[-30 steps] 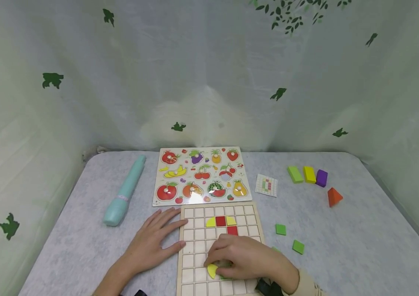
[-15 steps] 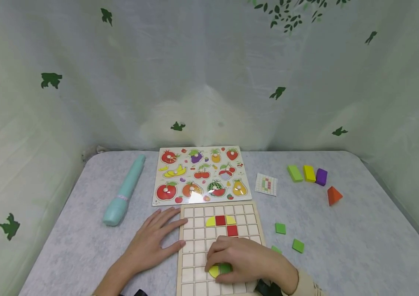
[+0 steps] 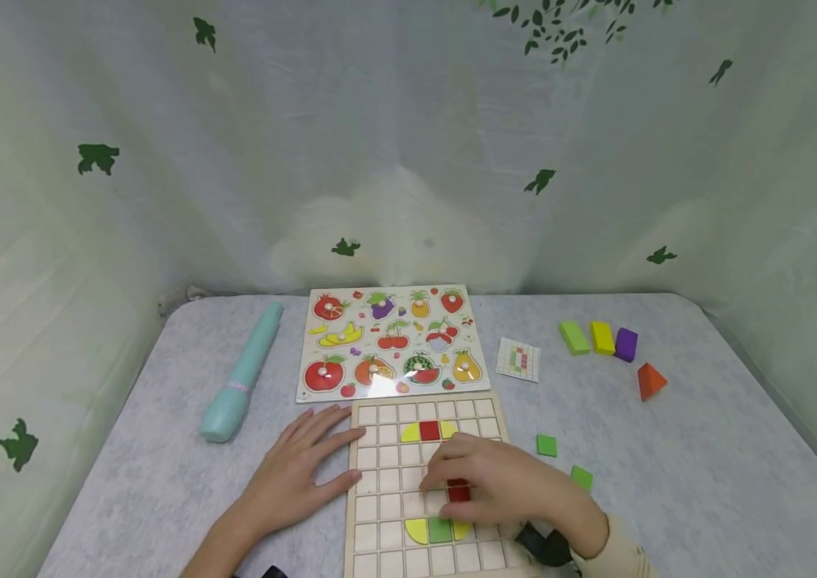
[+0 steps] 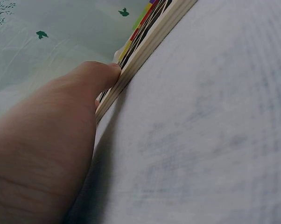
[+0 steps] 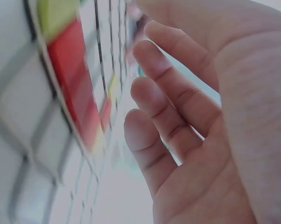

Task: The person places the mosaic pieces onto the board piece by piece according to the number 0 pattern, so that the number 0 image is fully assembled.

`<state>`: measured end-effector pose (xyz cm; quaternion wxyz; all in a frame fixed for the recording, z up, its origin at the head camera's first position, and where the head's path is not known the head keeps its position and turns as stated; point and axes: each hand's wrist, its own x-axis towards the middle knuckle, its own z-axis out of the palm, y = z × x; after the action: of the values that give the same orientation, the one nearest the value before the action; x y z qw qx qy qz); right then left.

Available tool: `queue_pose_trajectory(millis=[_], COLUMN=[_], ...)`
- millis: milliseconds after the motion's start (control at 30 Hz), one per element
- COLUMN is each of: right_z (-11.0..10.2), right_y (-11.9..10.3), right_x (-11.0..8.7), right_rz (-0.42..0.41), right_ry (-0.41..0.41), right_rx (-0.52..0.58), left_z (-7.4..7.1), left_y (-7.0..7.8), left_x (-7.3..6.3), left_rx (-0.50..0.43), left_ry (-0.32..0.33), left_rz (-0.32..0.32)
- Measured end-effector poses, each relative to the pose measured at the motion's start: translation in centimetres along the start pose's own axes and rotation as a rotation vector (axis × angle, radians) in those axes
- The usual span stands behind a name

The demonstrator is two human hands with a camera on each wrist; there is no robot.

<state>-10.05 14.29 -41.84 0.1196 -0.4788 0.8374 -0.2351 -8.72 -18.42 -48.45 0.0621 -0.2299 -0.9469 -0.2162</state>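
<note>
A wooden grid board point(image 3: 380, 511) lies on the table with flat coloured pieces in its cells. Along its left edge rests my left hand point(image 3: 300, 474), fingers spread and thumb touching the rim. Over the middle of the board hovers my right hand point(image 3: 498, 482), its fingers loosely bent; the right wrist view shows nothing in its visible fingers point(image 5: 152, 95). Below it, a green square point(image 3: 441, 530) sits between a yellow rounded piece point(image 3: 416, 531) and another yellow piece point(image 3: 461, 531). A red square point(image 3: 429, 431) is in an upper row; more red point(image 3: 458, 493) is partly hidden by the hand.
Loose green squares point(image 3: 546, 445) lie right of the board. A fruit puzzle point(image 3: 394, 345) stands behind it, with a small pattern card point(image 3: 519, 360) alongside. Farther right are a yellow block point(image 3: 603, 338), a purple block point(image 3: 626, 344) and an orange wedge point(image 3: 651, 382). A turquoise bat-shaped object point(image 3: 241, 373) lies left.
My right hand has let go of the yellow rounded piece, now beside the green square, and has moved up and right. My left hand has stayed put.
</note>
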Motion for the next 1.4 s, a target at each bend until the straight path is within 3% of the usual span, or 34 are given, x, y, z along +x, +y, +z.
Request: queue_pose_trajectory(millis=[367,700,1033,1400], right_z=[-4.3,-5.9,-5.6,-5.3], right_y=[3.8,7.4,9.4,10.0], right_x=[-4.1,-7.3,-8.8,-8.7], right_rz=[0.269,0.426,0.487,0.444], right_ry=[0.111,0.093,0.027,0.06], right_rx=[0.045,0.148,0.283,0.239], left_z=[0.0,0.0,-0.1,0.1], left_y=[0.0,0.0,0.0,-0.1], left_x=[-0.1,-0.1,-0.1,-0.1], left_rx=[-0.013,-0.009,-0.005,-0.001], left_ry=[0.013,0.006,0.008,0.012], left_rz=[0.009,0.002,0.004,0.011])
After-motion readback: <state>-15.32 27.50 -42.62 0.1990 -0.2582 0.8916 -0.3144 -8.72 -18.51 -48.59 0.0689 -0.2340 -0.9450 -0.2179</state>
